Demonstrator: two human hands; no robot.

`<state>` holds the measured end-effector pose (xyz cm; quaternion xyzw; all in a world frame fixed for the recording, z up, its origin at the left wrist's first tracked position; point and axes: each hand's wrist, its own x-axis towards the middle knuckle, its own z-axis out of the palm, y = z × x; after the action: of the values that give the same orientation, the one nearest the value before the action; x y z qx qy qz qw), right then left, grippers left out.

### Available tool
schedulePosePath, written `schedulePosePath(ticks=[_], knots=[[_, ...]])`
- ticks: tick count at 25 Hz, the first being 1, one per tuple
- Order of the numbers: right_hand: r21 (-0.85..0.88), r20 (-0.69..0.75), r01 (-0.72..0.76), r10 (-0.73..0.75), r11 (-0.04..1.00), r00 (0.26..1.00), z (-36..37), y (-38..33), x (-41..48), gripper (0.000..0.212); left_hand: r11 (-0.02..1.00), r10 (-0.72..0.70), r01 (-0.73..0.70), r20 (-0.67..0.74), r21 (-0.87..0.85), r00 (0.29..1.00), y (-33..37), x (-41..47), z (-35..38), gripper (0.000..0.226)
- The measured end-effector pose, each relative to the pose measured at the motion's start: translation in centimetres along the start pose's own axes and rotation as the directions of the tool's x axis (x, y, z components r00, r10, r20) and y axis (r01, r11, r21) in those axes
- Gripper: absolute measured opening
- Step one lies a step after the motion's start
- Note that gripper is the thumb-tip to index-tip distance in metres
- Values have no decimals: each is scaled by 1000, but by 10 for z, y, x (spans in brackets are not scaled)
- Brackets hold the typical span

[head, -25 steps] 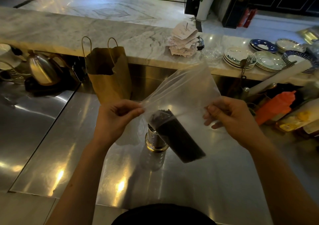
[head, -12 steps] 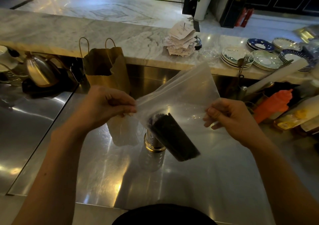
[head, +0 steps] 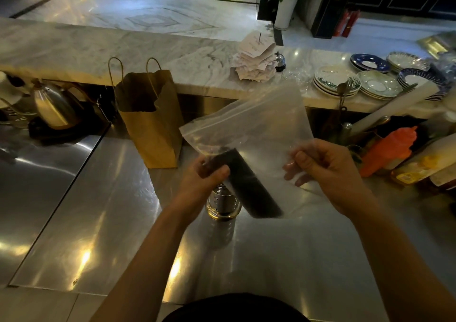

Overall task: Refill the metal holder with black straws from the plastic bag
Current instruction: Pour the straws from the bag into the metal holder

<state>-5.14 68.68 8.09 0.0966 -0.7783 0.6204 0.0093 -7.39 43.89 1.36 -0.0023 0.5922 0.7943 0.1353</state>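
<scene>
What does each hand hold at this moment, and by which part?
The left hand grips the straws at their upper end, apparently through the bag. The right hand pinches the bag's right side.

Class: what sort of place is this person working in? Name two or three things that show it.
Most likely the staff side of a café or restaurant counter: order slips on a spike, stacked saucers on the marble counter, and a steel worktop with a kettle.
</scene>
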Motion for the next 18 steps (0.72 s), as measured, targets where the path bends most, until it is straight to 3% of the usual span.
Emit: schedulePosePath(ticks=[3, 7, 11, 13, 16, 18], knots=[[54, 41, -33, 31, 998, 999, -3, 2, -3, 18, 986, -52, 69, 114, -154, 992, -19, -4, 21, 42], [62, 97, -128, 122, 990, 988, -28, 6, -8, 43, 897, -159, 159, 36, -412, 987, -42, -6, 41, 52], [93, -37, -228, 232, 969, 972, -46, 30, -29, 74, 800, -267, 232, 18, -554, 964, -51, -9, 57, 30], [155, -118, -257, 276, 954, 954, -48, 45, -39, 63, 798, -301, 249, -6, -549, 953, -56, -12, 64, 26], [407, -210, -289, 397, 867, 894, -49, 62, -46, 35, 744, -349, 258, -29, -616, 937, -59, -12, 66, 23], [589, -157, -308, 480, 747, 863, -47, 74, -52, 47, 684, -386, 267, -26, -679, 922, -61, -9, 65, 13]])
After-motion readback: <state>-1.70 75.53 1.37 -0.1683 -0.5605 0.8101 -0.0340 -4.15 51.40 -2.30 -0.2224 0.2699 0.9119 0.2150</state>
